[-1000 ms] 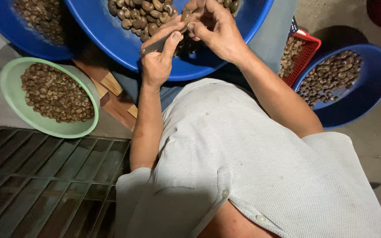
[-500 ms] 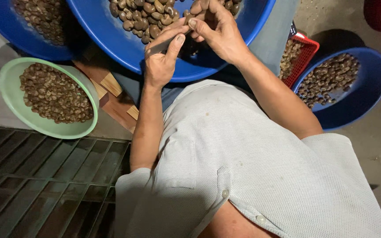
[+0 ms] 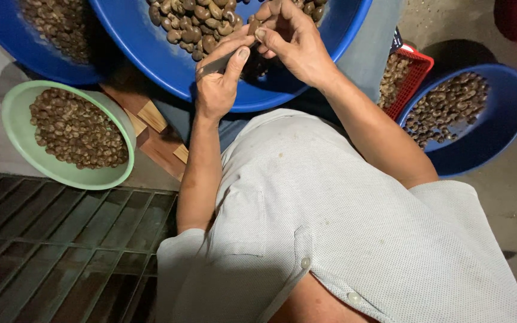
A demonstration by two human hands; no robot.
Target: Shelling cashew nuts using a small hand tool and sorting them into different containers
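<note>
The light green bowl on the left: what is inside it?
The light green bowl holds a heap of small brown nuts. The heap covers the bowl's bottom, so anything beneath it cannot be seen.

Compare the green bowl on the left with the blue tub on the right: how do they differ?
The green bowl is pale green; the blue tub is deep blue. The green bowl is heaped almost rim to rim with small brown nuts; the blue tub's nuts cover only part of it, leaving bare blue wall toward the right. The green bowl sits beside a metal floor grate; the blue tub sits beside a red basket. Both are round and hold brownish nuts.
</note>
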